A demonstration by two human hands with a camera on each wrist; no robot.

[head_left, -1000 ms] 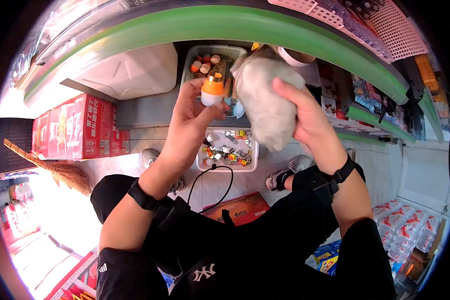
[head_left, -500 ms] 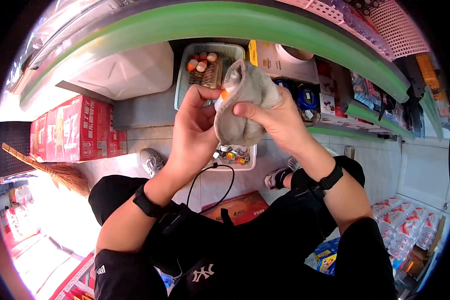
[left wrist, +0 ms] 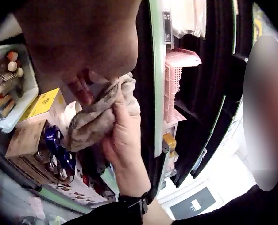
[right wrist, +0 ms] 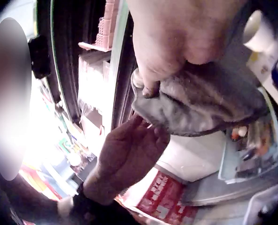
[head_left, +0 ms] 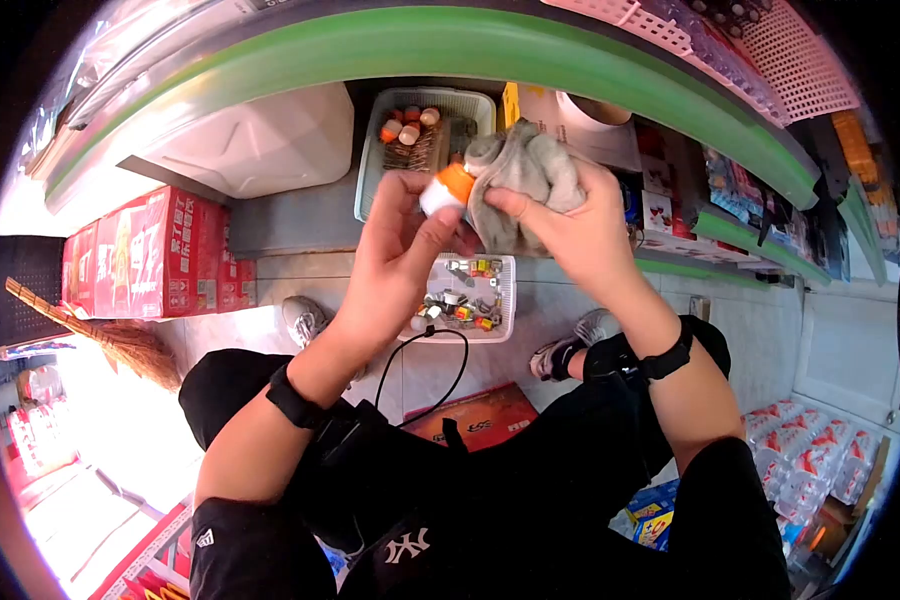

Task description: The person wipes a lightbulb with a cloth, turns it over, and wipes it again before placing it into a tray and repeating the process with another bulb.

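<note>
In the head view my left hand pinches an orange and white light bulb between thumb and fingers. My right hand grips a bunched grey cloth, its thumb pressing the near side. The cloth overlaps the bulb's upper end, so the screw base is hidden. From the left wrist the right hand shows wrapped round the cloth. The right wrist view has the cloth hanging under the right hand, with the left hand's fingers at its lower edge.
Behind the hands, a plastic basket on the shelf holds several orange and white bulbs. Below, a white tray with small parts sits on the floor. A green shelf edge crosses above; a white container and red cartons stand left.
The cloth, held out to the right at first, has come to the bulb, covered most of it, then shifted so that its orange part shows again. The bulb has tilted rightward.
</note>
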